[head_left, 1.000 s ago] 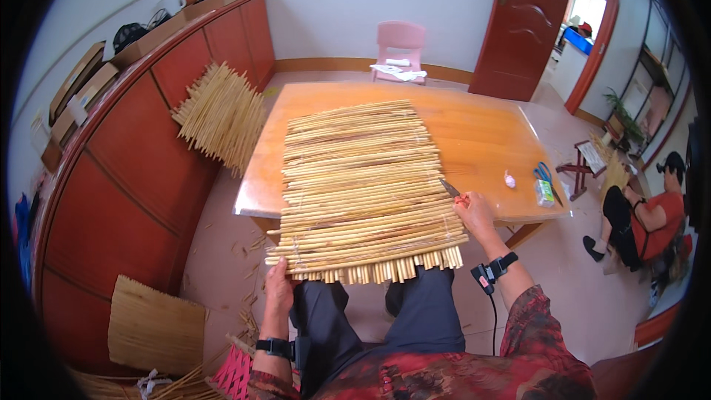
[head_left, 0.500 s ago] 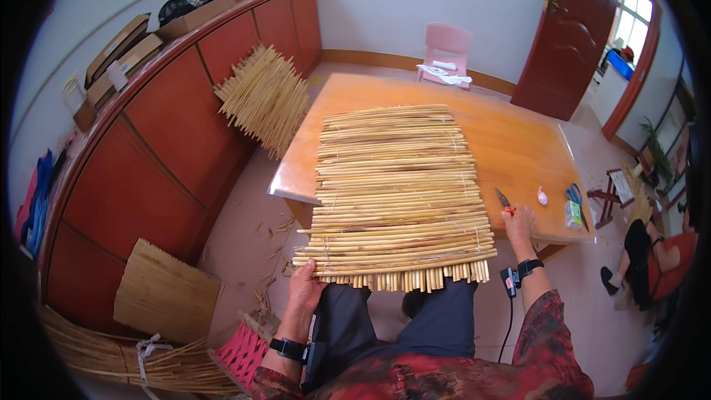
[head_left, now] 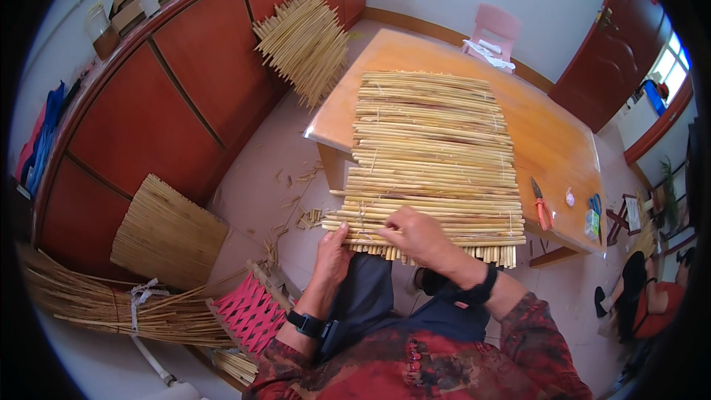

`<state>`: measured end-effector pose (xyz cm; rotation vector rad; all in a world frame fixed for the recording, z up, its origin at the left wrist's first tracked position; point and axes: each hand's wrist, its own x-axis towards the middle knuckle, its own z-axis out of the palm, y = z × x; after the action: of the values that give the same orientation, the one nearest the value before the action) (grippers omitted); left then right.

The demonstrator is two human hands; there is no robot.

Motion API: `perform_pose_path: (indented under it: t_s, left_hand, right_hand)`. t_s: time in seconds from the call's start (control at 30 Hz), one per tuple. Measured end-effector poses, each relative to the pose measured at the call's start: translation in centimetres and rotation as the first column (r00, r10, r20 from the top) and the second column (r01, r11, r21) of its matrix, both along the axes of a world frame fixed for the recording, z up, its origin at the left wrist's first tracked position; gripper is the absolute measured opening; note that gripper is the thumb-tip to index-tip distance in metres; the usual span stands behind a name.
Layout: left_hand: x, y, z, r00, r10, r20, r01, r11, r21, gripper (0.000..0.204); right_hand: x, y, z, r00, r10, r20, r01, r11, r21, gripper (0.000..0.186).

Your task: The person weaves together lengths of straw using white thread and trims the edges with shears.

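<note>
A mat of straw-coloured reed sticks (head_left: 433, 148), bound with thin strings, lies across the wooden table (head_left: 555, 133) and hangs over its near edge towards my lap. My left hand (head_left: 333, 248) grips the mat's near left edge, thumb on top. My right hand (head_left: 415, 237) is over the near left part of the mat beside a tie, fingers curled in a pinch; what they hold, if anything, is hidden. Red-handled pliers (head_left: 541, 204) lie right of the mat, with a small pale ball (head_left: 569, 196), blue scissors (head_left: 594, 206) and a small box (head_left: 592, 224) further right.
Loose sticks (head_left: 300, 41) lean on red cabinets (head_left: 178, 81); a stick panel (head_left: 167, 233), long reed bundle (head_left: 89, 289) and pink-webbed stool (head_left: 248, 307) are at lower left, offcuts on the floor. A pink chair (head_left: 492, 26) stands behind the table, a seated person (head_left: 655, 300) at right.
My right hand has let go of the pliers on the table and moved left onto the mat near my left hand. The view has shifted, so the scene sits higher and further right.
</note>
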<state>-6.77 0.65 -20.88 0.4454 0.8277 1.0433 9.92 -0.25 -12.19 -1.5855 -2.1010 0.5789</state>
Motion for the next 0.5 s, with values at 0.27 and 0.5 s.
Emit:
perform_pose_path:
  t_s: [0.27, 0.5]
  left_hand:
    - [0.2, -0.4, 0.9, 0.999, 0.024, 0.023, -0.024, 1.000, 0.009, 0.023]
    - [0.4, -0.3, 0.7, 0.999, 0.048, 0.022, -0.049, 0.999, 0.024, 0.022]
  right_hand:
    - [-2.8, 2.2, -3.5, 0.978, -0.112, 0.175, 0.105, 0.993, 0.045, 0.017]
    - [-1.9, 3.1, -3.1, 0.541, -0.278, -0.794, -0.018, 0.940, -0.341, 0.011]
